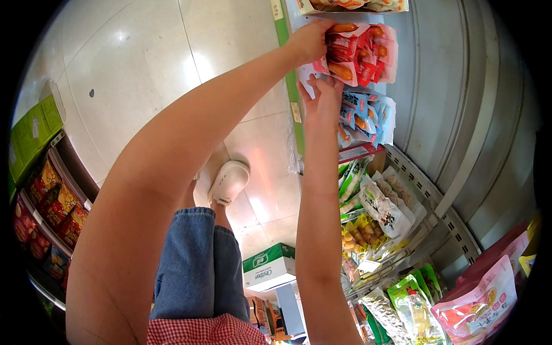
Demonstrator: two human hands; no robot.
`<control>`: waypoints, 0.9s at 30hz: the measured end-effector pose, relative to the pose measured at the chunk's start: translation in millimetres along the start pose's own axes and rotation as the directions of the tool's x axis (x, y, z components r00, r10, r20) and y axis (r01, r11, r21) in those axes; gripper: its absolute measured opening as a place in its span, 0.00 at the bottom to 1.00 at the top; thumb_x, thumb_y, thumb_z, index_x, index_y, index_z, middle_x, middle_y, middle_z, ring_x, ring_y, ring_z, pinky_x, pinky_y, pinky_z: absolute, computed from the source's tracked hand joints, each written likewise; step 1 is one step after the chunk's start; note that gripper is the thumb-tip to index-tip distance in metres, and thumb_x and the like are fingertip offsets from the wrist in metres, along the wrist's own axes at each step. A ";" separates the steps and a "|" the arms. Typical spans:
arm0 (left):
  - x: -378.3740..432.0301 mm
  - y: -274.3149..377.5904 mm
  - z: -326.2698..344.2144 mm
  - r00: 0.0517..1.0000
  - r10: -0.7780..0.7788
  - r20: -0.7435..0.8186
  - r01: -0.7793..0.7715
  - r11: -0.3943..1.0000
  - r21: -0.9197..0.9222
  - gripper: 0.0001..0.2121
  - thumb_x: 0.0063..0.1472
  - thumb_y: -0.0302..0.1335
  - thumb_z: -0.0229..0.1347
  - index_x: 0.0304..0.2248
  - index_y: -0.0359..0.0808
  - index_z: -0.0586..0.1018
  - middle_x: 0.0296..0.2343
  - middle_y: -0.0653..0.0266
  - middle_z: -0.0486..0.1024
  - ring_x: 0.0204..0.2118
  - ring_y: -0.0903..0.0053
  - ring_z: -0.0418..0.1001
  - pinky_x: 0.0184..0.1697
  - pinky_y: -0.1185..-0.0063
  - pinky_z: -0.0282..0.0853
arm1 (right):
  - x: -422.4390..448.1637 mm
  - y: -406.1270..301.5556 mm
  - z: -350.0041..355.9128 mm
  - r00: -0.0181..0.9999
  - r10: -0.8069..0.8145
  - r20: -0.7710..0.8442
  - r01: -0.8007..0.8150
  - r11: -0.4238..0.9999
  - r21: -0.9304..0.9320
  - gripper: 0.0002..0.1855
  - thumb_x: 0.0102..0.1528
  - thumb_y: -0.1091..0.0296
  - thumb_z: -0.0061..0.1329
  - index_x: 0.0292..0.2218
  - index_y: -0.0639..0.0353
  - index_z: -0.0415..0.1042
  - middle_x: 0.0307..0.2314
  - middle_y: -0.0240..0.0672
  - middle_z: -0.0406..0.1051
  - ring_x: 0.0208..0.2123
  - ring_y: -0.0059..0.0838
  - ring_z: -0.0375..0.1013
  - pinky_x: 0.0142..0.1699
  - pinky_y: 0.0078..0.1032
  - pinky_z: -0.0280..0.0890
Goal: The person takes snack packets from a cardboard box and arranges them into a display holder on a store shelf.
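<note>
An open carton of red-wrapped sausages [364, 51] stands on the upper shelf ledge, several sausages showing through the packets. My left hand [308, 43] grips its near left side, with the fingertips partly hidden by the carton's edge. Just below the carton's lower corner is my right hand [322, 92], fingers spread and nothing visible in them. Its fingertips are close to the red carton; whether they touch it I cannot tell. Beside the right wrist sits a second open carton of blue-wrapped sausages [366, 114].
Another food carton [353, 5] is at the top edge. A green price strip [297, 125] fronts the shelf. Lower racks hold bagged foods [384, 205] and a pink pouch [478, 297]. Snack bags [56, 198] fill a rack at left. A green-and-white box [269, 267] is behind me.
</note>
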State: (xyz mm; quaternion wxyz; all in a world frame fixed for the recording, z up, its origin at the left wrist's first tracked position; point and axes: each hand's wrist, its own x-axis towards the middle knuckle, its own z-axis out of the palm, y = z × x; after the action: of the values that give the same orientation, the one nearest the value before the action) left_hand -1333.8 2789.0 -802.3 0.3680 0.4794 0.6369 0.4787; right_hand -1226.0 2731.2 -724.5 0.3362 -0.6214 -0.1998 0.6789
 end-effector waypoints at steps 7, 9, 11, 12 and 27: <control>-7.7 19.6 -14.8 0.996 -0.065 0.065 0.059 0.995 0.080 0.31 0.48 0.19 0.55 0.55 0.40 0.66 0.49 0.51 0.69 0.51 0.54 0.67 0.53 0.68 0.65 | -13.1 -1.2 3.1 0.999 0.007 0.036 -0.005 0.999 -0.054 0.47 0.45 0.85 0.44 0.62 0.40 0.45 0.63 0.24 0.45 0.59 0.38 0.55 0.49 0.31 0.65; -25.5 50.3 -23.2 0.984 -0.145 0.100 0.136 0.986 0.098 0.33 0.49 0.20 0.57 0.57 0.37 0.63 0.52 0.51 0.67 0.55 0.55 0.65 0.58 0.68 0.61 | -25.1 -5.3 4.7 0.997 -0.059 0.052 0.065 0.990 -0.125 0.49 0.47 0.82 0.45 0.64 0.39 0.40 0.64 0.28 0.42 0.59 0.35 0.56 0.51 0.32 0.64; -53.2 70.4 -40.2 0.985 -0.169 0.042 0.166 0.983 0.075 0.36 0.49 0.23 0.58 0.59 0.36 0.60 0.55 0.50 0.63 0.57 0.55 0.62 0.60 0.67 0.59 | -51.2 -0.6 10.4 0.998 -0.046 0.031 0.050 0.986 -0.158 0.52 0.49 0.79 0.46 0.66 0.39 0.33 0.65 0.34 0.40 0.58 0.35 0.58 0.54 0.33 0.62; -70.0 78.1 -51.7 0.989 -0.149 0.014 0.146 0.983 0.108 0.36 0.50 0.23 0.58 0.59 0.37 0.59 0.56 0.50 0.62 0.57 0.55 0.62 0.60 0.68 0.59 | -73.0 -0.2 19.3 1.000 -0.004 -0.015 0.001 0.989 -0.150 0.50 0.52 0.77 0.46 0.66 0.42 0.32 0.65 0.34 0.40 0.58 0.33 0.59 0.54 0.35 0.61; -272.5 367.3 -221.9 0.853 -0.467 0.233 0.502 0.857 -0.117 0.29 0.58 0.22 0.55 0.59 0.42 0.63 0.55 0.62 0.64 0.53 0.69 0.66 0.51 0.73 0.66 | -394.0 -69.4 58.7 0.975 -0.070 -0.210 0.074 0.997 0.012 0.39 0.59 0.70 0.44 0.66 0.48 0.40 0.64 0.44 0.41 0.62 0.44 0.52 0.59 0.36 0.57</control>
State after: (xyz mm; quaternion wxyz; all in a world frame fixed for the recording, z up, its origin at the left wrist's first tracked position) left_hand -1371.3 2499.7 -385.9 0.5783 0.3137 0.6537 0.3739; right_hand -1268.3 2510.3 -388.5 0.3858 -0.6785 -0.1791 0.5989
